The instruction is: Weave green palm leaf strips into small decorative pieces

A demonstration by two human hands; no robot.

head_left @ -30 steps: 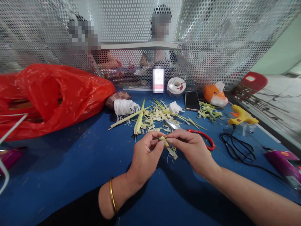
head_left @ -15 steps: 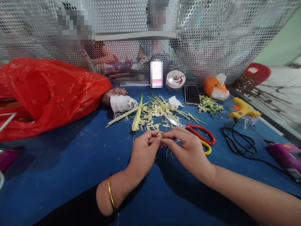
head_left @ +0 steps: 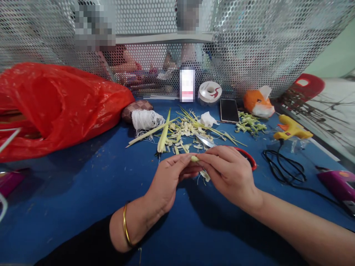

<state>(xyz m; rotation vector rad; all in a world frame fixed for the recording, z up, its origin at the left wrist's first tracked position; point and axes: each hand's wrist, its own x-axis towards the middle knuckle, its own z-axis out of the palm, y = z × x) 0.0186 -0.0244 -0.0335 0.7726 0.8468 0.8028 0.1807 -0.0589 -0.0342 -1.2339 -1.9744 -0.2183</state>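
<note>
My left hand (head_left: 168, 179) and my right hand (head_left: 227, 170) meet at the fingertips over the blue table (head_left: 83, 192). Both pinch one small pale green leaf strip (head_left: 194, 159) between thumb and fingers. A frayed end of the strip (head_left: 205, 176) hangs below my right fingers. A gold bangle (head_left: 125, 229) circles my left wrist. Just behind my right hand lie red-handled scissors (head_left: 246, 157), their blades (head_left: 203, 139) pointing left into a heap of cut leaf pieces (head_left: 183, 131).
A red plastic bag (head_left: 61, 103) fills the left. At the back stand a white thread bundle (head_left: 145, 120), a tape roll (head_left: 210, 91), a phone (head_left: 229, 110) and an orange holder (head_left: 257, 103). A yellow glue gun (head_left: 292, 129) with black cord (head_left: 285, 168) lies right. People sit behind the mesh screen (head_left: 249, 44).
Both hands have kept their pinch on the leaf strip and shifted slightly right. The fingers have turned the strip a little, and my right hand now covers the yellow scissor handle.
</note>
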